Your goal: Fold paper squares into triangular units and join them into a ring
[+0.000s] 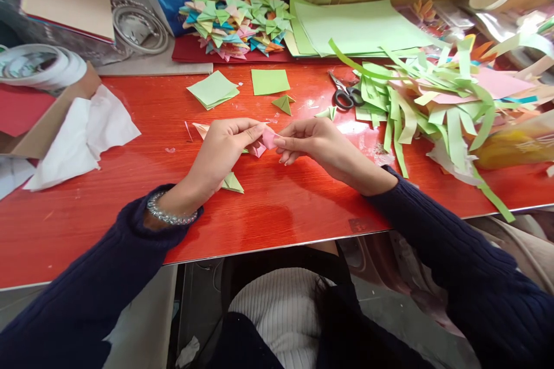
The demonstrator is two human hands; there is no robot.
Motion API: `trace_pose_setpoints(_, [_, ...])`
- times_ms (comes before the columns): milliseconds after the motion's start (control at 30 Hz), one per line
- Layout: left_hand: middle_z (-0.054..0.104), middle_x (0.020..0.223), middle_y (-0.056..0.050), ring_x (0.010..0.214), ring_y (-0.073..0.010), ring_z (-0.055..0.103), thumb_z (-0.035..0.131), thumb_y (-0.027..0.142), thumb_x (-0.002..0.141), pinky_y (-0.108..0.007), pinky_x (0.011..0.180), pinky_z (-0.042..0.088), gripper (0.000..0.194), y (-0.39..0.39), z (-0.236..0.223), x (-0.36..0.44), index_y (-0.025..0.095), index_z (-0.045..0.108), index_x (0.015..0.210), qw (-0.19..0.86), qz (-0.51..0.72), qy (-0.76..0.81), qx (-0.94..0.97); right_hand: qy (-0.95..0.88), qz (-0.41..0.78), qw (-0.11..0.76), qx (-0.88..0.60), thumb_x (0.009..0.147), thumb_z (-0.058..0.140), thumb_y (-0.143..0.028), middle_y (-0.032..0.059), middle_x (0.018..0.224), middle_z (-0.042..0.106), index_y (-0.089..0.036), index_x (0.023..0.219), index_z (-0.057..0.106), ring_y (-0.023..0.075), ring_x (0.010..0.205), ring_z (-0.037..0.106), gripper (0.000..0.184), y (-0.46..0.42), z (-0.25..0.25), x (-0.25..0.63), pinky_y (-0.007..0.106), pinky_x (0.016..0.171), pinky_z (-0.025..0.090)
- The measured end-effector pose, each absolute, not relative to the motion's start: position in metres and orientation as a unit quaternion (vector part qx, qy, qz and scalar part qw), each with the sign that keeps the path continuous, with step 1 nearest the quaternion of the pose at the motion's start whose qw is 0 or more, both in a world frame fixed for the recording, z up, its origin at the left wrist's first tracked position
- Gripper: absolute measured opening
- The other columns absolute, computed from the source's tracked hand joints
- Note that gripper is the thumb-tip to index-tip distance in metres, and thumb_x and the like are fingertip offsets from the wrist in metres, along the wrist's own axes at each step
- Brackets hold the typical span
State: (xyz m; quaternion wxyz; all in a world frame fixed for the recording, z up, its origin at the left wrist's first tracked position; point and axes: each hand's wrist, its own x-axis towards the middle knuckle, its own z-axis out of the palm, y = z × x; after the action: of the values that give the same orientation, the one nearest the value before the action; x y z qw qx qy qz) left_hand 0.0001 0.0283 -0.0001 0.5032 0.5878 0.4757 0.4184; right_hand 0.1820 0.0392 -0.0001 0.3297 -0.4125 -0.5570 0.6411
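Note:
A small folded piece of pink paper (269, 138) is held up between both hands over the red table. My left hand (231, 147) pinches it from the left, thumb on top. From the right, my right hand (318, 141) pinches its edge between thumb and forefinger. Under the left hand, a green folded paper piece (232, 183) lies partly hidden, and a peach paper tip (201, 129) pokes out behind it. Just beyond the hands sit an olive-green folded triangle (283, 104) and a pale green folded piece (328, 113).
Square green sheets (213, 90) and a brighter green square (270, 82) lie farther back. Black-handled scissors (345, 94) rest beside a heap of paper strips (411, 98). Behind are many-coloured folded paper stars (238, 20) and large green sheets (359, 29). Crumpled white tissue (82, 132) and tape rolls (41, 66) are left.

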Motion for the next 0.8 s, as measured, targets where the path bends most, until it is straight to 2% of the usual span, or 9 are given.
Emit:
trace_pose_setpoints(100, [0.068,0.09,-0.005,0.074,-0.0124,0.059,0.06,0.038,0.088,-0.023,0.062,0.048,0.022,0.03,0.001,-0.001,0.018,0.07,0.088,0.533,0.429,0.434,0.586,-0.504,0.707,0.344,-0.359,0.081,0.072,-0.022,0.0,0.069,0.063,-0.009,0.078,0.066,0.0019,0.057,0.056,0.014,0.043,-0.003,0.187,0.012,0.056,0.049])
trace_pose_setpoints(167, [0.066,0.098,-0.004,0.079,-0.0131,0.06,0.066,0.04,0.084,-0.023,0.063,0.048,0.022,0.03,0.002,-0.002,0.02,0.068,0.093,0.548,0.42,0.395,0.606,-0.47,0.762,0.329,-0.3,0.083,0.069,-0.018,-0.0022,0.069,0.06,-0.009,0.08,0.066,-0.0004,0.056,0.053,0.01,0.044,-0.003,0.188,0.009,0.054,0.046])
trace_pose_setpoints(300, [0.063,0.095,-0.001,0.084,-0.0138,0.059,0.073,0.041,0.077,-0.025,0.068,0.049,0.021,0.029,0.007,-0.006,0.022,0.064,0.078,0.538,0.42,0.353,0.64,-0.468,0.808,0.272,-0.233,0.084,0.068,-0.024,-0.0016,0.075,0.062,-0.011,0.083,0.064,-0.0004,0.054,0.051,0.013,0.038,-0.003,0.182,0.01,0.05,0.043])
trace_pose_setpoints(367, [0.062,0.09,0.0,0.082,-0.0126,0.058,0.073,0.037,0.079,-0.026,0.07,0.05,0.02,0.031,0.011,-0.01,0.022,0.06,0.074,0.521,0.454,0.344,0.635,-0.511,0.767,0.28,-0.268,0.085,0.067,-0.032,-0.0001,0.08,0.064,-0.012,0.087,0.063,0.0012,0.054,0.053,0.02,0.034,-0.002,0.178,0.013,0.049,0.044])
trace_pose_setpoints(467, [0.059,0.076,0.002,0.069,-0.0101,0.054,0.071,0.033,0.082,-0.028,0.069,0.048,0.019,0.037,0.014,-0.016,0.022,0.059,0.072,0.482,0.506,0.338,0.63,-0.572,0.662,0.339,-0.346,0.085,0.066,-0.042,0.001,0.079,0.065,-0.012,0.092,0.062,0.0031,0.053,0.055,0.031,0.031,0.0,0.172,0.016,0.048,0.045])
trace_pose_setpoints(600, [0.057,0.072,0.003,0.067,-0.0091,0.054,0.073,0.036,0.08,-0.028,0.066,0.046,0.023,0.04,0.012,-0.018,0.021,0.058,0.071,0.435,0.493,0.379,0.651,-0.617,0.614,0.352,-0.344,0.081,0.068,-0.046,0.0029,0.083,0.068,-0.012,0.097,0.063,0.0056,0.057,0.06,0.038,0.029,0.003,0.169,0.018,0.053,0.051])
trace_pose_setpoints(800, [0.061,0.075,-0.001,0.069,-0.0123,0.057,0.071,0.042,0.079,-0.028,0.062,0.047,0.025,0.033,0.012,-0.009,0.019,0.063,0.074,0.445,0.43,0.44,0.651,-0.664,0.537,0.388,-0.347,0.087,0.062,-0.043,0.0033,0.074,0.068,-0.012,0.082,0.062,0.0079,0.058,0.063,0.031,0.028,0.001,0.168,0.021,0.058,0.053])
